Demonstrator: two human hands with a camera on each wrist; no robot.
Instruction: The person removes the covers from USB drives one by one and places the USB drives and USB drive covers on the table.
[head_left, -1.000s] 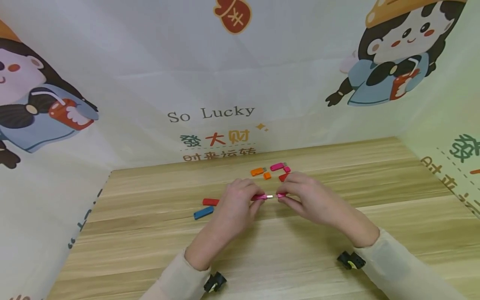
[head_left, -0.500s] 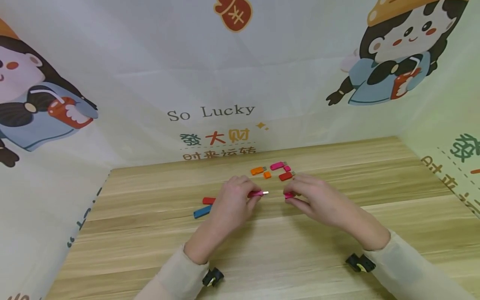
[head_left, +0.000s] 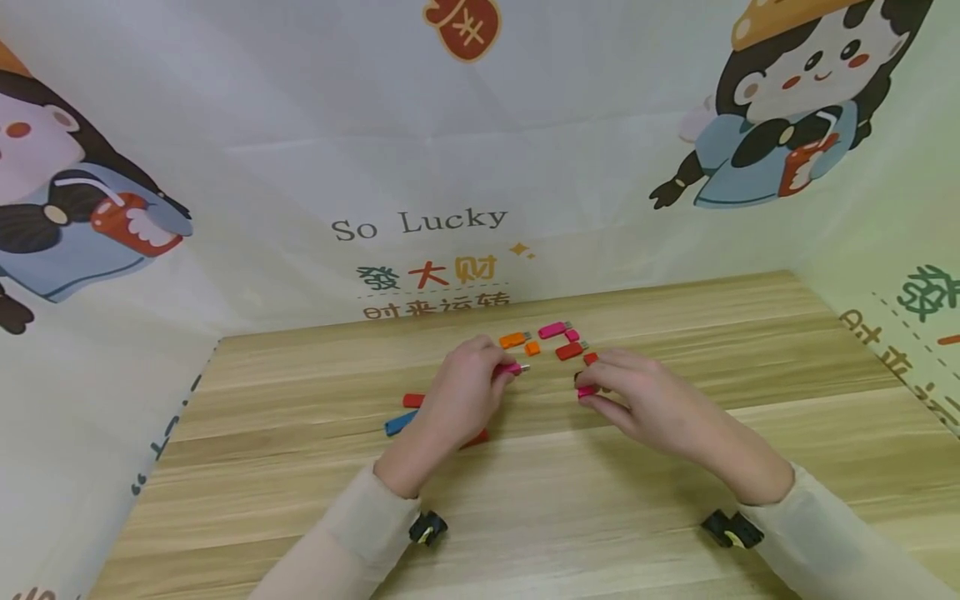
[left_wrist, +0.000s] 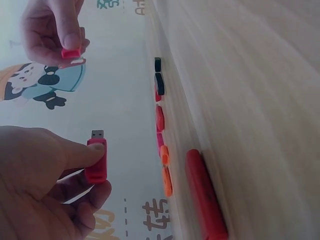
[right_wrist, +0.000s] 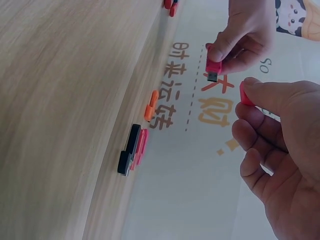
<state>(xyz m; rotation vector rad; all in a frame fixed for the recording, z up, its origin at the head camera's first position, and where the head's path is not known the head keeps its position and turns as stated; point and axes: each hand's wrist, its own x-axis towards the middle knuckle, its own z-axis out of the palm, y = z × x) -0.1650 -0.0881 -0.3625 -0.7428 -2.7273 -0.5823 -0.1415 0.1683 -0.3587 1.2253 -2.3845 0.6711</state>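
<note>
Between thumb and fingers, my left hand (head_left: 461, 387) pinches a pink USB flash drive (left_wrist: 96, 162), its metal plug bare and pointing toward the other hand. My right hand (head_left: 630, 392) pinches the small pink cap (right_wrist: 245, 94) of a flash drive by thumb and fingertips. A gap separates plug and cap, and both are held above the table. Beyond the hands lie uncapped drives, each beside a cap: an orange drive (head_left: 513, 340), a pink drive (head_left: 552, 330) and a red drive (head_left: 568, 351). A black drive (right_wrist: 133, 139) is mostly hidden behind my right fingers in the head view.
Left of my left hand, a red flash drive (head_left: 413, 400) and a blue flash drive (head_left: 400, 423) lie on the wooden table (head_left: 300, 492). Another red piece (head_left: 476, 438) shows beside the left wrist. A printed cloth (head_left: 300, 167) stands behind the table.
The two hands have drawn apart, widening the gap between plug and cap. My left hand has moved farther back over the table, uncovering a red piece by its wrist; my right has shifted right.
</note>
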